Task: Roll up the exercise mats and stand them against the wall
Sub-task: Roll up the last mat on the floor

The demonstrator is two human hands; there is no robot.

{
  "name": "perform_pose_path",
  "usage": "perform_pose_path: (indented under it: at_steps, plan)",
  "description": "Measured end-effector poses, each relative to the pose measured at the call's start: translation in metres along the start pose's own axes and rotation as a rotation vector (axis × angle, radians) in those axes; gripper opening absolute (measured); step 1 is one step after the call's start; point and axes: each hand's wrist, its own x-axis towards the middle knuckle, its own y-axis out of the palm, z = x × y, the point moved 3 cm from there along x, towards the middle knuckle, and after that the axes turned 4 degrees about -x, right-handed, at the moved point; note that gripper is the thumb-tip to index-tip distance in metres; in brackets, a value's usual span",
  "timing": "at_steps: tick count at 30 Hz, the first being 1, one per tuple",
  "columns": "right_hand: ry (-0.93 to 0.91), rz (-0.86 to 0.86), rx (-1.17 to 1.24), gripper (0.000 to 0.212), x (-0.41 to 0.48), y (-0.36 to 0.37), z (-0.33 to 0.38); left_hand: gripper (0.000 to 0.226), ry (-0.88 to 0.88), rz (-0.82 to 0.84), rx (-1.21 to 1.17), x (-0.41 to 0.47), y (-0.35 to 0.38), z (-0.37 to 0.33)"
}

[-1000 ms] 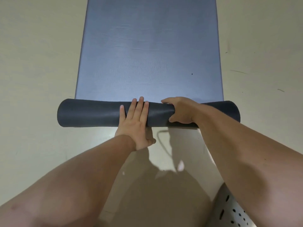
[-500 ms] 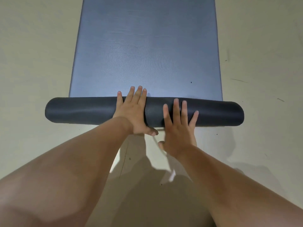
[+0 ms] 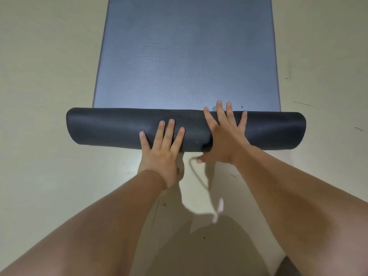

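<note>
Lying across the pale floor (image 3: 39, 86), the blue-grey exercise mat (image 3: 185, 56) is partly rolled. Its near end forms a dark roll (image 3: 111, 128) set crosswise, while the flat stretch runs away from the person and is cut off by the top edge of the view, so its far end cannot be seen. Both hands are released, with straight, spread fingers laid on the roll rather than curled round it. The left hand (image 3: 162, 154) rests its fingers on the near face of the roll close to the middle; its thumb is mostly tucked out of sight below the palm. The right hand (image 3: 225, 140) lies just beside it, further over the roll, its fingertips reaching the far edge where roll meets flat mat, the thumb pointing left above the floor. A thin cord (image 3: 196, 174) shows against the floor just below the right thumb; what it is fastened to is hard to make out. Both forearms run out of the bottom of the view.
</note>
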Motion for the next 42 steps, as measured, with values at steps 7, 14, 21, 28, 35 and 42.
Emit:
perform_pose_path:
  at_steps: [7, 14, 21, 28, 35, 42]
  plan:
    - [-0.027, -0.055, -0.212, 0.121, -0.004, -0.004, 0.007, 0.108, -0.026, 0.116, -0.082, 0.021, -0.011, 0.005]
    - [-0.044, 0.097, -0.116, 0.115, 0.011, -0.029, 0.007, 0.095, -0.049, -0.056, -0.087, 0.014, -0.036, 0.001]
    - [-0.075, 0.176, -0.003, 0.106, -0.017, -0.026, 0.013, 0.091, -0.008, -0.310, -0.032, -0.045, -0.019, 0.007]
    - [-0.210, 0.412, 0.196, 0.075, -0.045, -0.031, 0.018, 0.091, 0.157, -0.322, 0.014, -0.095, 0.019, -0.005]
    - [-0.166, 0.532, 0.314, 0.097, -0.054, -0.011, 0.016, 0.119, 0.117, -0.241, -0.014, -0.096, 0.039, -0.011]
    - [-0.103, 0.043, 0.314, 0.094, -0.088, -0.011, 0.012, 0.127, 0.047, -0.170, -0.034, -0.052, 0.017, -0.008]
